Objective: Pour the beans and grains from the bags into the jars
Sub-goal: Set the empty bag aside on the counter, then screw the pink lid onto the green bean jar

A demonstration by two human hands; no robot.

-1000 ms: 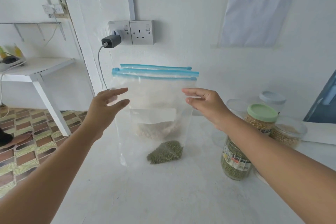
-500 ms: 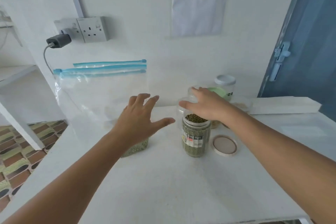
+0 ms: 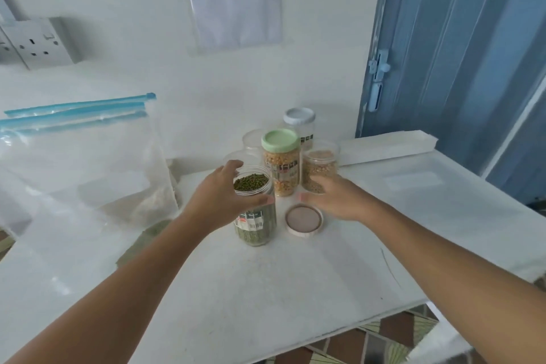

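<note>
The open jar of green beans (image 3: 255,210) stands upright on the white table (image 3: 266,289), nearest of the cluster. The left hand (image 3: 220,201) grips it near the rim, thumb across the front and fingers curled round the far side. Just right of this jar a loose lid (image 3: 304,219) lies flat on the table. Above the lid, the right hand (image 3: 336,198) reaches in with fingers fairly straight and close together, tips pointing toward the bean jar; whether they touch anything cannot be told. Behind the bean jar stands a jar with a green lid (image 3: 280,165) holding yellow kernels, and right of that an open jar of brown grain (image 3: 320,170), just beyond the right hand. Farther back are two clear empty jars (image 3: 252,140) and a white-lidded jar (image 3: 300,127). Left of the bean jar, clear bags with blue zip tops (image 3: 88,151) stand upright against the wall, pale grain in one; green beans show at the foot of another
</note>
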